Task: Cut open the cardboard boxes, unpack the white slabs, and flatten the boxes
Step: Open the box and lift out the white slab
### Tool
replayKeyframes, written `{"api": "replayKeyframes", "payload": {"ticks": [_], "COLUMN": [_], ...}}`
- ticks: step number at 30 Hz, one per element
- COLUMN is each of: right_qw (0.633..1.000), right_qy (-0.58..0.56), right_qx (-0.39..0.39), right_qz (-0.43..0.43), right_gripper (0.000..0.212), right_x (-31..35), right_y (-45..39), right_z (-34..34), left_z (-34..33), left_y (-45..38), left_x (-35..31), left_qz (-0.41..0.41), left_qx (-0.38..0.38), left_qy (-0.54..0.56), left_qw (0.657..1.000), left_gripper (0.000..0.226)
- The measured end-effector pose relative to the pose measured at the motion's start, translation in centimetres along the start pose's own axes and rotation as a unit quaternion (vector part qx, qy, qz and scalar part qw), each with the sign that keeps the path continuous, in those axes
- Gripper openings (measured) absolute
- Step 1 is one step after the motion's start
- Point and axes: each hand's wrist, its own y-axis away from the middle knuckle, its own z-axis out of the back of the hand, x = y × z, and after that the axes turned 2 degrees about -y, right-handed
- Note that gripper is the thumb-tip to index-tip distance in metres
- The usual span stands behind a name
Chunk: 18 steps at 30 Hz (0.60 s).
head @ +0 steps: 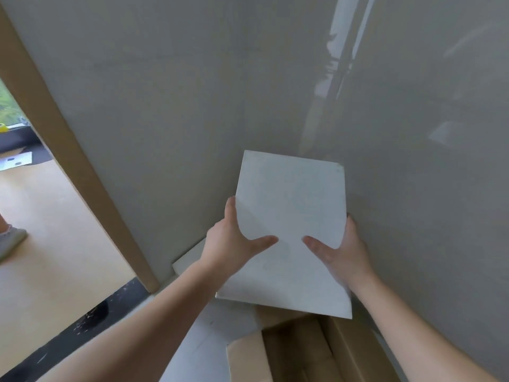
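Note:
I hold a white slab [292, 205] in both hands, lifted in front of a grey wall. My left hand [231, 241] grips its left edge, thumb lying across the face. My right hand [341, 249] grips the right edge, thumb on top as well. Below the slab an open cardboard box [297, 351] shows its brown flaps and inside at the bottom of the view. Another white slab [190, 257] lies low against the wall, left of my left wrist, partly hidden by my arm.
Glossy grey walls [192, 92] meet in a corner just behind the slab. A brown door frame [71, 172] slants down the left side, with a tan floor [55, 244] beyond it. A person's shoe [11, 241] stands at the far left edge.

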Motion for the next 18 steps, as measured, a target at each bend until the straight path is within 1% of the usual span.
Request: {"api": "replayKeyframes", "payload": {"ticks": [2, 4, 6, 9, 11, 15, 18], "right_qw": [1.000, 0.999, 0.998, 0.997, 0.995, 0.992, 0.989], "right_qy": [0.006, 0.006, 0.006, -0.001, -0.009, -0.009, -0.006], "right_qx": [-0.026, -0.042, -0.046, -0.048, -0.050, -0.069, -0.074], "right_qz": [-0.015, -0.032, -0.042, -0.064, -0.080, -0.109, -0.129], "right_gripper": [0.070, 0.072, 0.077, 0.080, 0.078, 0.076, 0.076], "right_x": [0.4, 0.9, 1.2, 0.7, -0.3, -3.2, -6.0], "right_y": [-2.4, -4.6, -6.6, -9.1, -10.4, -13.1, -14.7], "right_z": [-3.4, -6.7, -9.8, -13.5, -15.1, -17.5, -19.8], "left_z": [2.0, 3.9, 5.4, 6.5, 6.1, 3.8, 2.0], "left_y": [-4.2, -7.8, -10.9, -14.8, -16.8, -20.4, -22.7], "left_x": [2.0, 3.9, 5.8, 8.4, 9.9, 12.9, 15.5], "left_qz": [-0.015, -0.014, -0.017, -0.016, -0.010, -0.001, 0.014], "left_qx": [0.026, 0.052, 0.061, 0.080, 0.097, 0.116, 0.131], "left_qy": [-0.010, -0.025, -0.031, -0.046, -0.057, -0.077, -0.085], "left_qw": [1.000, 0.998, 0.998, 0.996, 0.994, 0.990, 0.988], "left_gripper": [0.099, 0.098, 0.095, 0.097, 0.100, 0.115, 0.119]}}
